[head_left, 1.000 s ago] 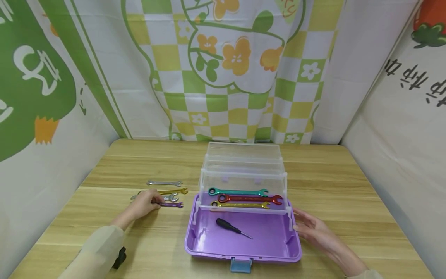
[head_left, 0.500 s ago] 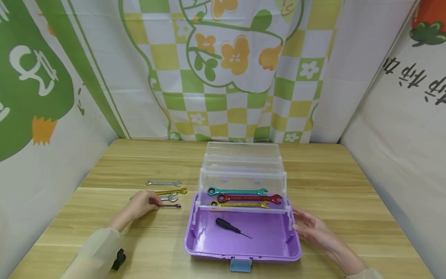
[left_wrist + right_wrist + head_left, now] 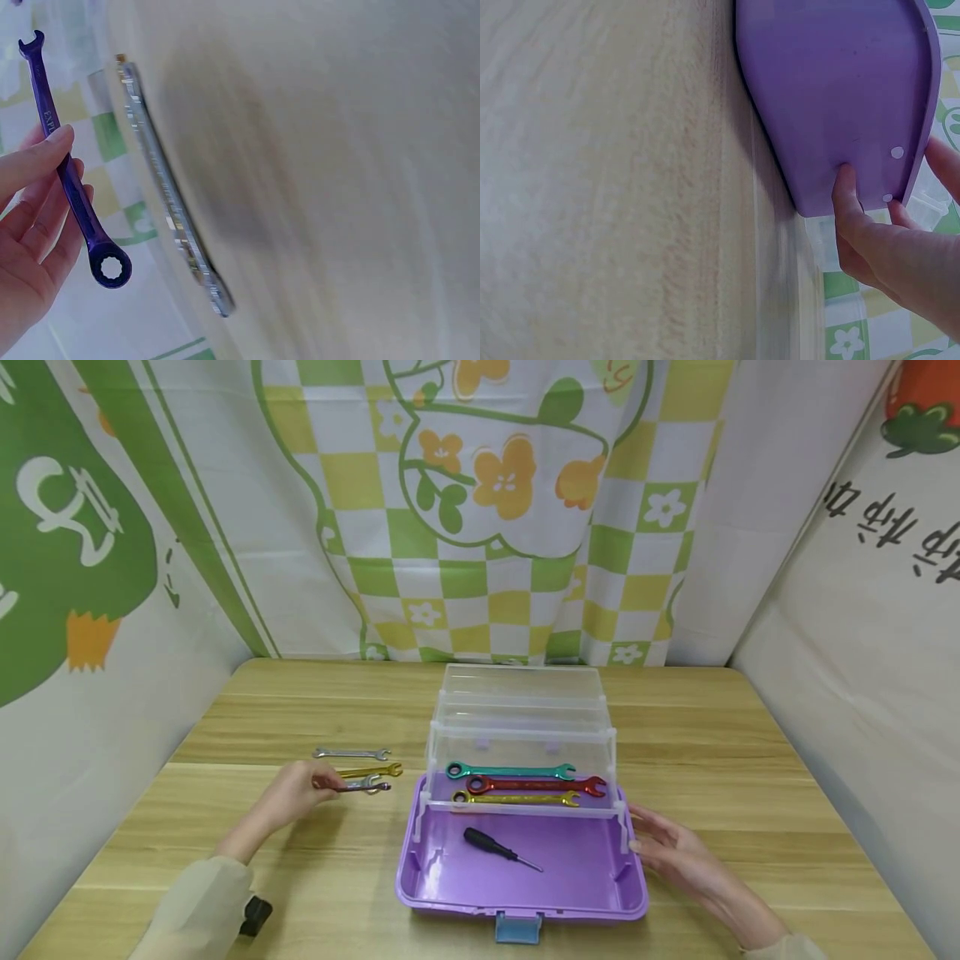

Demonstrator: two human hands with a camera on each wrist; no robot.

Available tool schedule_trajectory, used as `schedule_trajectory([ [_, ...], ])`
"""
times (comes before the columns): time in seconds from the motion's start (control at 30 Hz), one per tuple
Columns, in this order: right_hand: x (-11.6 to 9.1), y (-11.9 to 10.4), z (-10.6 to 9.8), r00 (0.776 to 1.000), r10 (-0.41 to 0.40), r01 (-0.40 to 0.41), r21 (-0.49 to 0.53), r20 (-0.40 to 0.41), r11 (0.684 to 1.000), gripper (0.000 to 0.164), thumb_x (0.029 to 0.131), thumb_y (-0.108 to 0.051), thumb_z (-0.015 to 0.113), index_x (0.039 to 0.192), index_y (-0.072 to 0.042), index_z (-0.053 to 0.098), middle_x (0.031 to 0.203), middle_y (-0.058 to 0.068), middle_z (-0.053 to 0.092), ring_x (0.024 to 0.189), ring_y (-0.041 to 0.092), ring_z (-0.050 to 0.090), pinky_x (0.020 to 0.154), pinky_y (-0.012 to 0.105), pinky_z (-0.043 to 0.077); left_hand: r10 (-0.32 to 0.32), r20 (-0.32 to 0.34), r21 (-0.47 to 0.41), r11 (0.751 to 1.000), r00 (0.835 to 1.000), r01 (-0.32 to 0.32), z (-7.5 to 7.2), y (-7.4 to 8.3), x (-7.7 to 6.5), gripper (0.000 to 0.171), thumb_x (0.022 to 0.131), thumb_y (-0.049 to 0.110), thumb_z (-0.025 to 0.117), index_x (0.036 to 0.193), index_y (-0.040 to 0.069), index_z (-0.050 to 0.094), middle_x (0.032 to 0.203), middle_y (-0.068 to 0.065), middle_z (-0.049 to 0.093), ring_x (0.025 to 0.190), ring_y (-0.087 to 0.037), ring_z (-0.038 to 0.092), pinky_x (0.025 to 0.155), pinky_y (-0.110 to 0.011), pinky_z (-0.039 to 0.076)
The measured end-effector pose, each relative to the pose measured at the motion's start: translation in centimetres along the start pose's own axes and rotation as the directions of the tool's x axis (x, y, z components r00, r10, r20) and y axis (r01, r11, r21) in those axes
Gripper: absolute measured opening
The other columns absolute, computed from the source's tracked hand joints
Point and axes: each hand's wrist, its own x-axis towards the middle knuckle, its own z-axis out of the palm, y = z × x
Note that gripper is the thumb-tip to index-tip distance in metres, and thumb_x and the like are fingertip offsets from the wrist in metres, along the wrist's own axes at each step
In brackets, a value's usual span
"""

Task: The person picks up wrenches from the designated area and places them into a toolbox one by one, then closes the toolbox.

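Note:
My left hand point(image 3: 298, 793) pinches a purple ratcheting combination wrench point(image 3: 75, 187) between thumb and fingers, lifted off the table. In the left wrist view its open end points up and its ring end down. Under and behind it lie a gold wrench point(image 3: 375, 771), a larger silver wrench point(image 3: 369, 783) partly hidden by the hand, and a slim silver wrench point(image 3: 352, 753). My right hand point(image 3: 678, 853) rests with fairly straight fingers against the right side of the purple toolbox point(image 3: 832, 97), its fingertips on the wall and at the rim.
The toolbox's clear lid and tray point(image 3: 525, 739) stand raised. Teal point(image 3: 513, 772), red point(image 3: 540, 787) and yellow point(image 3: 517, 799) wrenches lie in the tray. A black-handled screwdriver point(image 3: 495, 846) lies on the box floor. The blue latch point(image 3: 518, 929) hangs at the front.
My left hand has raised the purple wrench off the table and turned it, shifting slightly left and away from me. The right hand has stayed at the toolbox.

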Motion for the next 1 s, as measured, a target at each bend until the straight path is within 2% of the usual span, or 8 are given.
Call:
schedule_trajectory([
  [0.17,0.0,-0.1,0.0,1.0,0.008,-0.008,-0.005,0.002,1.0,0.069,0.087,-0.006,0.051,0.136,0.009,0.004,0.138,0.034,0.012,0.11,0.013,0.048,0.092,0.029,0.04,0.011,-0.033,-0.014,1.0,0.999,-0.012,-0.5,1.0,0.1,0.013,0.067,-0.008,0.068,0.074,0.003,0.066,0.073,-0.003,0.063,0.064,-0.007,0.055,0.057,-0.022,0.048],
  [0.57,0.0,0.1,-0.1,1.0,-0.011,0.011,0.012,0.019,1.0,0.069,0.087,-0.004,0.05,0.135,0.011,0.003,0.137,0.034,0.014,0.109,0.012,0.049,0.092,0.028,0.04,0.036,-0.061,-0.056,0.998,0.997,-0.039,-1.3,3.4,0.6,0.014,0.07,-0.005,0.068,0.078,0.005,0.068,0.076,-0.001,0.064,0.066,-0.006,0.058,0.059,-0.022,0.049],
  [0.8,-0.1,-0.1,-0.1,1.0,-0.004,0.004,0.016,0.018,1.0,0.069,0.087,-0.005,0.05,0.135,0.01,0.003,0.137,0.034,0.012,0.108,0.011,0.05,0.091,0.028,0.041,0.061,-0.057,-0.061,0.996,0.996,-0.065,-1.8,5.6,1.5,0.013,0.071,-0.005,0.067,0.081,0.004,0.069,0.077,-0.002,0.065,0.068,-0.01,0.059,0.06,-0.022,0.05],
  [1.0,-0.1,-0.1,-0.1,1.0,0.0,0.0,0.018,0.018,1.0,0.069,0.087,-0.005,0.05,0.135,0.01,0.003,0.137,0.035,0.01,0.107,0.009,0.049,0.092,0.028,0.04,0.11,-0.067,-0.091,0.989,0.992,-0.116,-1.8,7.4,2.5,0.014,0.07,-0.005,0.068,0.08,0.005,0.068,0.075,0.0,0.063,0.066,-0.01,0.059,0.061,-0.021,0.05],
])
